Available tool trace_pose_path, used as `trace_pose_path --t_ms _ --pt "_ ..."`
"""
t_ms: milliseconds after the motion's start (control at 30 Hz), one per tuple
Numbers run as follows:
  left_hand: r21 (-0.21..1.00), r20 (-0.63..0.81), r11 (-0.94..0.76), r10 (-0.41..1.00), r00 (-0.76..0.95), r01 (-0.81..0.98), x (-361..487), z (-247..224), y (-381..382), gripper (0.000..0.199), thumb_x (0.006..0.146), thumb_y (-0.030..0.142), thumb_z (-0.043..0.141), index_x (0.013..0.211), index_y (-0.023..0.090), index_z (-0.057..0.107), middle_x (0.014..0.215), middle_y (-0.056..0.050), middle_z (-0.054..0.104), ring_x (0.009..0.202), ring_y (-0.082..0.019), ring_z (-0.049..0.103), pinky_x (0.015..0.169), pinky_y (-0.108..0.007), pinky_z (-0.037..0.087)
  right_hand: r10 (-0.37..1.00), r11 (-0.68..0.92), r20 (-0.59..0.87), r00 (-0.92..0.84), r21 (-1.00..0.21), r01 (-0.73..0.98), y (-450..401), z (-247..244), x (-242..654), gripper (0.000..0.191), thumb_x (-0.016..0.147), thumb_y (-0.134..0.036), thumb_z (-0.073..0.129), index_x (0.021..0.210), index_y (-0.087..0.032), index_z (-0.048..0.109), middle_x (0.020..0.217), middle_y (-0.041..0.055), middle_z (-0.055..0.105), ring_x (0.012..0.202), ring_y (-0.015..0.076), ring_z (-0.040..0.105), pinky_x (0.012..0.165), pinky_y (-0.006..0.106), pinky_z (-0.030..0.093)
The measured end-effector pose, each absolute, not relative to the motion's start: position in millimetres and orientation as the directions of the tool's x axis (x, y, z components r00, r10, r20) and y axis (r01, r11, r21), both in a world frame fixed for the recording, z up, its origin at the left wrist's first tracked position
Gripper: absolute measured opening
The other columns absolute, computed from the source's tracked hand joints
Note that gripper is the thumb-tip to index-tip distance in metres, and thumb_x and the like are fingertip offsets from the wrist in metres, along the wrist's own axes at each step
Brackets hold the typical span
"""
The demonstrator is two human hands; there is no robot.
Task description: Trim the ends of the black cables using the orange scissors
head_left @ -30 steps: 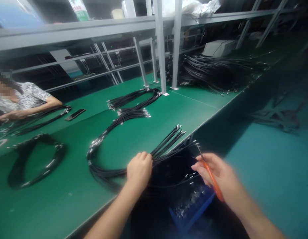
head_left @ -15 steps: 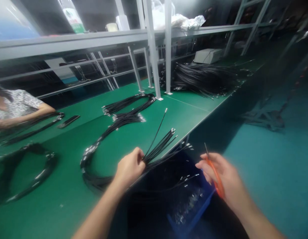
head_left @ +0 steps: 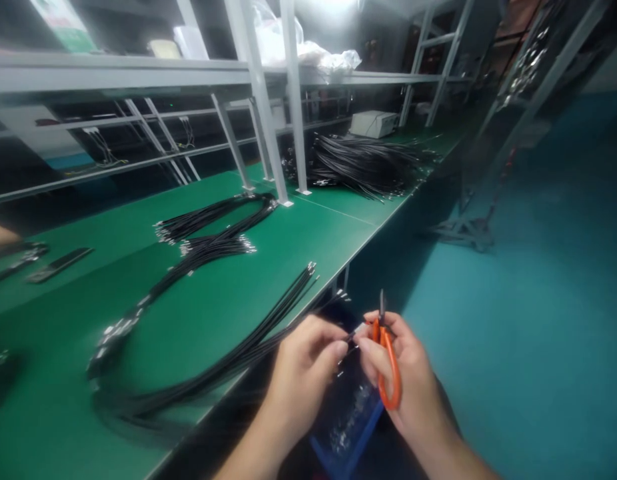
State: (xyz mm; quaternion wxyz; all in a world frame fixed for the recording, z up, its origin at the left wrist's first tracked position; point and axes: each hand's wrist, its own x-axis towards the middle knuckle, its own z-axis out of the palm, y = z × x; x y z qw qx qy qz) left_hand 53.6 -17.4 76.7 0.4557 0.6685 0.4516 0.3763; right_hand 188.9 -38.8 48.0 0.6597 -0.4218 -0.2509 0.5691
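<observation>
left hand [head_left: 303, 367] pinches what looks like a cable end [head_left: 359, 329]; right hand [head_left: 407, 363], just beside it, grips orange scissors [head_left: 395, 371].

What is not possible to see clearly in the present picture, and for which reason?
In the head view:
- White-tipped cable: partly covered by the fingers of the left hand and right hand.
- Small pieces in the blue bin: too small and blurred to identify.
- Co-worker's arm: cut off by the left edge.
- Bottle: cut off by the top edge; label blurred.
</observation>
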Motion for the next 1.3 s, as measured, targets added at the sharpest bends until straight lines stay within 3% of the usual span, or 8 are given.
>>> trace_pose_path --t_ms 100,267,533,733,900,1033,1167,1300 --pt "0.979 0.025 -0.082 0.956 0.291 0.187 52.8 64.7 -19.3 0.015 0.084 0.030 0.059 0.077 0.017 0.064 0.068 0.001 0.053 0.057 -0.011 0.051 0.054 -0.022 0.040 0.959 0.045 -0.129 0.253 -0.811 -0.584 -40.3 57.0 186.1 0.035 0.069 -0.016 0.075 0.096 -0.024 0.053 0.076 -0.0035 0.064 0.046 0.0052 0.048 0.042 0.016 0.036" --pt "0.969 0.052 -0.111 0.965 0.257 0.220 56.4 65.4 -22.5 0.016 0.082 0.029 0.062 0.073 0.018 0.068 0.072 -0.002 0.061 0.064 -0.014 0.055 0.059 -0.023 0.042 0.960 0.064 -0.117 0.254 -0.792 -0.607 -37.8 60.5 182.8 0.031 0.070 -0.016 0.074 0.093 -0.023 0.054 0.076 -0.0031 0.065 0.057 0.0097 0.059 0.057 0.022 0.048" --pt "0.859 0.192 -0.259 0.963 0.191 0.442 62.0 66.7 -29.2 0.012 0.082 0.022 0.059 0.073 0.020 0.067 0.071 -0.001 0.064 0.063 -0.014 0.057 0.059 -0.023 0.042 0.951 0.061 -0.134 0.278 -0.803 -0.593 -36.7 59.0 182.5 0.030 0.070 -0.015 0.074 0.092 -0.022 0.055 0.073 -0.0035 0.065 0.056 0.0097 0.060 0.057 0.023 0.050" --pt "0.808 0.275 -0.332 0.943 0.186 0.487 60.7 64.1 -34.1 0.013 0.084 0.020 0.057 0.078 0.022 0.069 0.074 -0.001 0.066 0.065 -0.015 0.059 0.059 -0.024 0.043 0.952 0.032 -0.158 0.260 -0.799 -0.601 -36.1 60.4 180.8 0.030 0.069 -0.015 0.074 0.091 -0.021 0.054 0.071 -0.0028 0.065 0.056 0.0107 0.060 0.059 0.025 0.050" --pt "0.856 0.260 -0.312 0.949 0.177 0.412 59.5 63.5 -36.1 0.013 0.084 0.020 0.058 0.078 0.022 0.070 0.075 -0.002 0.068 0.066 -0.016 0.061 0.061 -0.025 0.045 0.960 -0.009 -0.193 0.205 -0.748 -0.664 -34.8 62.3 179.5 0.028 0.069 -0.013 0.072 0.089 -0.021 0.053 0.067 -0.0036 0.064 0.052 0.0093 0.056 0.055 0.021 0.046" --pt "0.942 0.147 -0.184 0.978 0.149 0.281 56.1 56.8 -32.0 0.010 0.083 0.023 0.060 0.078 0.019 0.068 0.074 -0.002 0.067 0.069 -0.017 0.062 0.066 -0.026 0.046 0.959 -0.100 -0.262 0.111 -0.675 -0.731 -34.6 63.4 175.9 0.025 0.070 -0.013 0.069 0.089 -0.020 0.053 0.066 -0.0037 0.062 0.051 0.0082 0.053 0.053 0.019 0.043" --pt "0.988 0.054 -0.078 0.984 0.171 0.136 53.1 57.2 -27.5 0.012 0.085 0.029 0.057 0.086 0.018 0.061 0.074 -0.001 0.064 0.067 -0.015 0.060 0.062 -0.025 0.047 0.958 -0.071 -0.245 0.148 -0.705 -0.706 -36.2 64.7 168.1 0.026 0.071 -0.016 0.071 0.089 -0.021 0.054 0.067 -0.0047 0.060 0.056 0.0094 0.055 0.055 0.020 0.044" --pt "0.986 0.102 -0.120 0.984 0.144 0.118 53.9 65.8 -25.8 0.016 0.080 0.031 0.064 0.089 0.019 0.059 0.078 -0.001 0.059 0.067 -0.014 0.057 0.059 -0.024 0.046 0.966 -0.058 -0.216 0.143 -0.719 -0.693 -38.3 65.0 159.5 0.033 0.067 -0.013 0.076 0.089 -0.023 0.053 0.069 -0.0053 0.061 0.063 0.0097 0.057 0.060 0.020 0.045"
